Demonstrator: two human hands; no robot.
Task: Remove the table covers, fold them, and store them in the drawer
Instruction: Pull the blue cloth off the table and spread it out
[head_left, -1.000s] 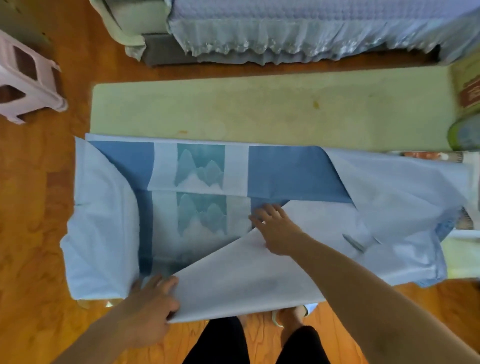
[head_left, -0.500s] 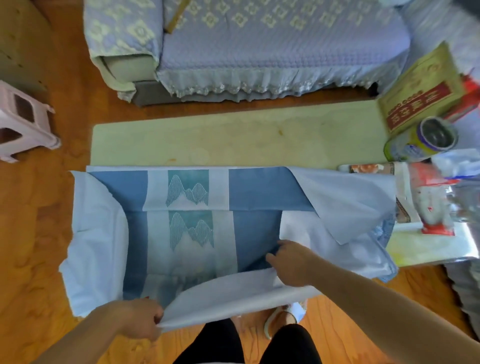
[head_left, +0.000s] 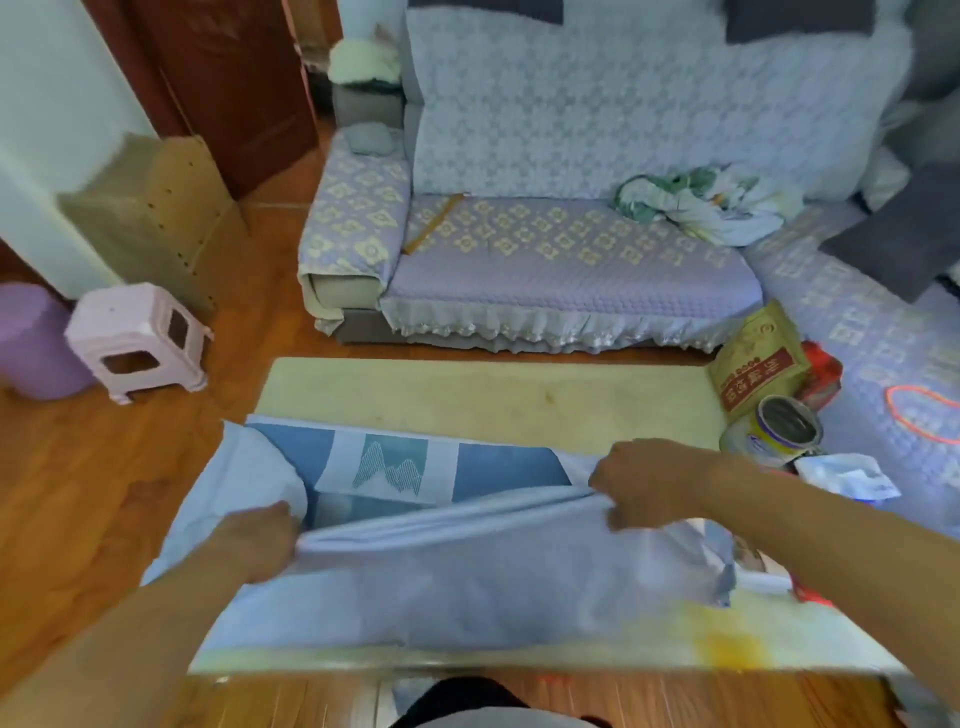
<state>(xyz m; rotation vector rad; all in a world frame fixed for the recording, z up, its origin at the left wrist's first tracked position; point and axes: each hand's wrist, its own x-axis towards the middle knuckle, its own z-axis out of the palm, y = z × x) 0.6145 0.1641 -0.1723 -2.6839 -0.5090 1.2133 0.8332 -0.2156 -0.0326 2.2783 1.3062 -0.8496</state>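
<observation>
A blue table cover (head_left: 467, 587) with a teal mountain print lies across the low pale table (head_left: 493, 395). Its pale underside faces up on the near half. My left hand (head_left: 260, 540) grips the folded near edge at the left. My right hand (head_left: 644, 483) grips the same edge further right. Between the two hands the edge is lifted and stretched over the printed part. The far half of the table top is bare. No drawer is in view.
A sofa (head_left: 545, 249) with a lilac cover stands behind the table. A pink stool (head_left: 137, 340) stands on the wooden floor at the left. A tin can (head_left: 784, 431), a yellow packet (head_left: 753, 364) and tissues (head_left: 847, 475) crowd the table's right end.
Both hands have lifted the near edge of the cover and carried it away from me over the print. The camera has tilted up, bringing the sofa into view.
</observation>
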